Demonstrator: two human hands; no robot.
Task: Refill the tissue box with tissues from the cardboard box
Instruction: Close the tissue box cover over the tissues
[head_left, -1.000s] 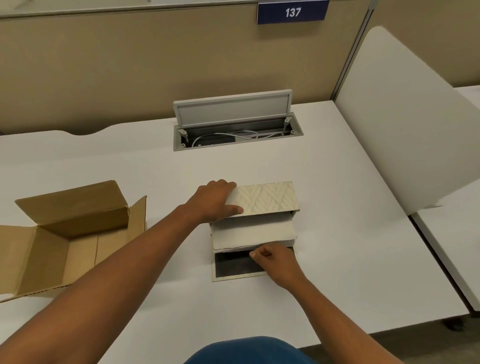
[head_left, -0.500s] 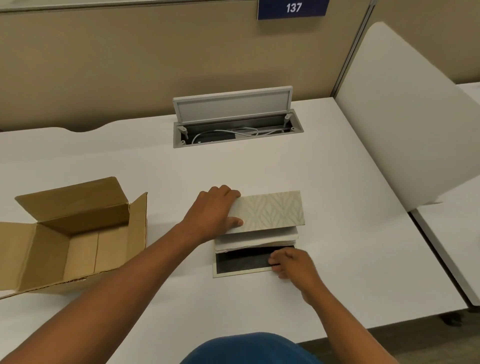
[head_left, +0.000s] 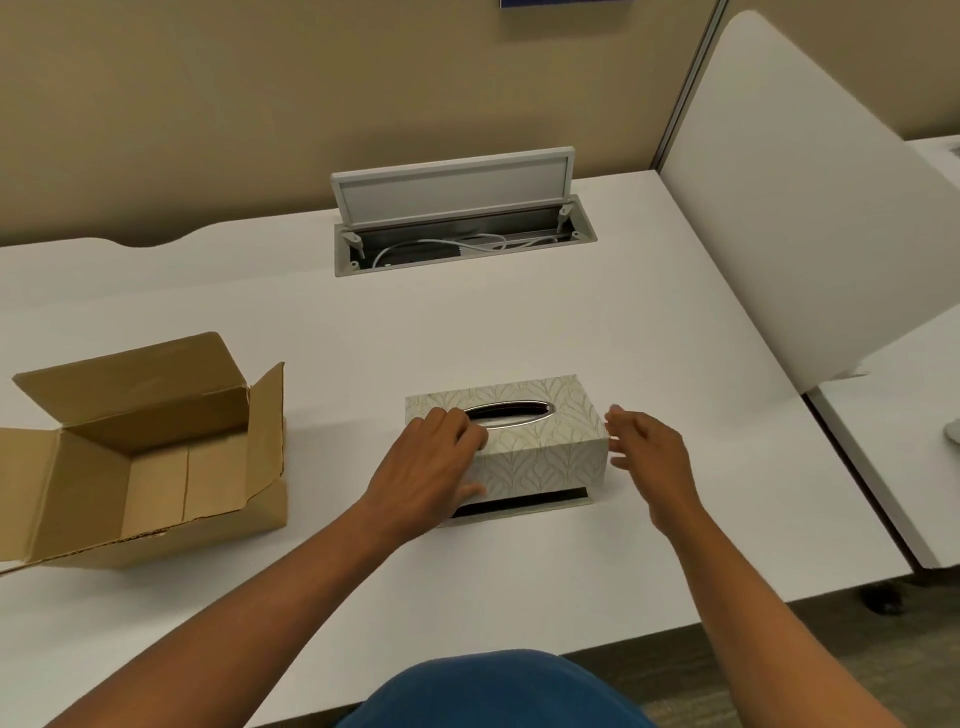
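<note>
Closing step: your left hand grips the tissue box mid-tabletop, fingers curled; your right hand hovers open, empty. Next, seat the cover onto its base.

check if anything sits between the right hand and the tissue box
Nothing visible does. The right hand hovers open just off the right end of the tissue box, with only bare desk there. The left hand already grips its left end.
</note>
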